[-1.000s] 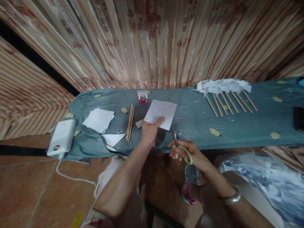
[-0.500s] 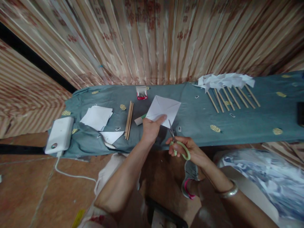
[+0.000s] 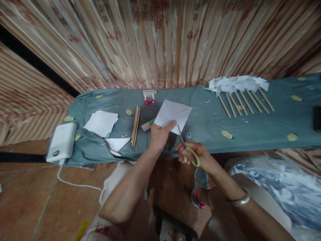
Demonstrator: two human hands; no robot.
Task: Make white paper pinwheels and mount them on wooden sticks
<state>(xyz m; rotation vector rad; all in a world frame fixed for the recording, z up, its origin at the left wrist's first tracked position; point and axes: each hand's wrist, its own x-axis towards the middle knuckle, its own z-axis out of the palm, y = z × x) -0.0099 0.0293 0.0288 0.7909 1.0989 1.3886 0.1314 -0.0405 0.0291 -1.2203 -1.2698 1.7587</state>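
My left hand [image 3: 160, 134] pinches a square sheet of white paper [image 3: 173, 112] by its near corner, thumb on top; crease lines run across the sheet. Scissors [image 3: 192, 155] with light green handles are in my right hand [image 3: 198, 154], fingers wrapped through the loops. Their metal blades point up and away at the paper's lower right edge, overlapping it. Just left of my left hand, a green and pale object [image 3: 147, 125] lies partly hidden under the sheet. Several wooden sticks [image 3: 135, 126] lie side by side further left.
A stack of white paper squares [image 3: 101, 123], a folded paper piece [image 3: 117, 144] and a white power bank [image 3: 62, 142] with cable lie left on the cloth-covered table [image 3: 208, 134]. Behind stands a small red box of metal pins [image 3: 149, 97]. At right lie several paper pinwheels on sticks [image 3: 238, 85].
The paper and both hands stay almost where they were. The scissors' blades sit slightly further up along the sheet's edge; the view has shifted a little.
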